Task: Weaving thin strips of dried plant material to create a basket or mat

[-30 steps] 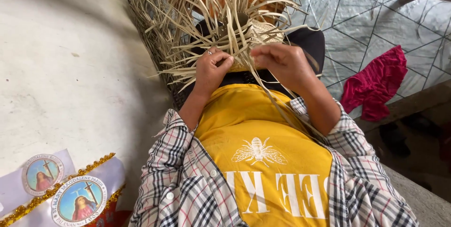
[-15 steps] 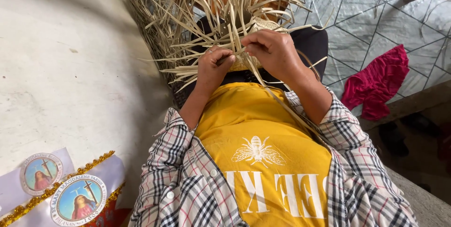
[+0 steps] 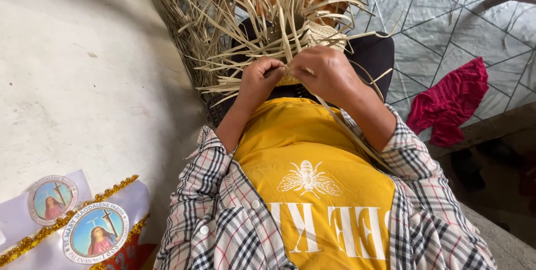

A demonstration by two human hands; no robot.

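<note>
Head view: left hand [image 3: 258, 82] and right hand [image 3: 326, 73] meet, both pinching pale straw strips [image 3: 262, 7] fanning above them; red cloth [image 3: 449, 102] lies right of them.

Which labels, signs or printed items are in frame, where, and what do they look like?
Sash: bottom left by the wall, white with gold glitter trim.
Larger round badge: on the sash, blue, with a figure and cross.
Smaller round badge: upper left of it, same design.
Yellow shirt: centre, white insect emblem and white lettering.
</note>
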